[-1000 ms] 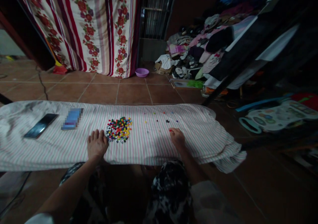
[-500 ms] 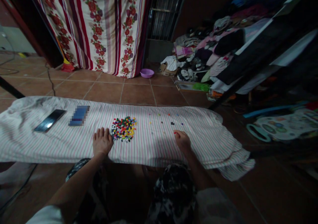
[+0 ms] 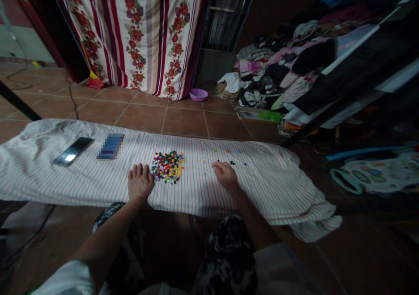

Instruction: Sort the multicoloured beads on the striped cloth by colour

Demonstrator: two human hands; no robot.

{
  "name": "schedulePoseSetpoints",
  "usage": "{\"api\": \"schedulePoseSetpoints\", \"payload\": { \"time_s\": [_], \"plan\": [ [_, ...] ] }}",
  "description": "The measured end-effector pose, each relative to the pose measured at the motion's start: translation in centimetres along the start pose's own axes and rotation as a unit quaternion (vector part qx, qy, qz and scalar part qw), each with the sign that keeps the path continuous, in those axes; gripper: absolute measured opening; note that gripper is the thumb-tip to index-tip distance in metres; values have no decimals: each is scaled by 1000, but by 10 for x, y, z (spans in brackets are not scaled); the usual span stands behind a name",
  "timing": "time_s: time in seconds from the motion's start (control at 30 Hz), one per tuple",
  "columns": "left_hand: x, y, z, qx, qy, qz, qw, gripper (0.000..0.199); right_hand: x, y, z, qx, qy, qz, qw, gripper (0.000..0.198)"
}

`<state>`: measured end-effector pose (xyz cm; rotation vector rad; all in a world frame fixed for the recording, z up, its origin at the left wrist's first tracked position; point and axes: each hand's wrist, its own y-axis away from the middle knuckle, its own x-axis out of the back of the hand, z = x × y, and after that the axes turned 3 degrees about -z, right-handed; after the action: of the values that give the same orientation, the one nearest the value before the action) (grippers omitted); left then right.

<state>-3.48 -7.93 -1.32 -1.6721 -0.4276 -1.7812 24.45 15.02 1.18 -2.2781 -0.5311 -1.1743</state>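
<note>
My left hand (image 3: 140,181) lies flat on the striped cloth, fingers stretched out, its thumb side against a heap of small multicoloured beads (image 3: 168,167). To the right of the heap, my right hand (image 3: 226,176) hovers low over the cloth with its fingers closed together. Whatever its fingertips hold, if anything, is too small to make out. Around it lie single beads set apart: a yellow bead (image 3: 202,160), an orange bead (image 3: 228,151), a blue bead (image 3: 245,164) and a little group of black beads (image 3: 232,162).
The striped cloth (image 3: 196,194) covers a long, narrow surface before my knees. A dark phone (image 3: 73,151) and a blurred-out blue rectangular item (image 3: 110,146) lie at the left. Beyond are a purple basin (image 3: 198,95) on the tiles and a heap of clothes (image 3: 271,68).
My right hand has moved left toward the bead heap, and a red spot at its fingertips no longer shows. My left hand stays beside the heap. The whole view has shifted slightly.
</note>
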Motion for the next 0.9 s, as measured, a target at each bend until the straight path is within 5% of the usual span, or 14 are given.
{"api": "schedulePoseSetpoints", "payload": {
  "time_s": [0.23,0.37,0.9],
  "plan": [
    [-3,0,-1,-5,-3,9,1000,52,-42,3,-69,135,-55,-171,975,35],
    [-4,0,0,-2,-8,10,1000,51,-66,7,-95,188,-32,-212,958,38],
    [-2,-1,1,6,10,1,1000,51,-80,1,-118,144,-2,-219,965,33]
  ]
}}
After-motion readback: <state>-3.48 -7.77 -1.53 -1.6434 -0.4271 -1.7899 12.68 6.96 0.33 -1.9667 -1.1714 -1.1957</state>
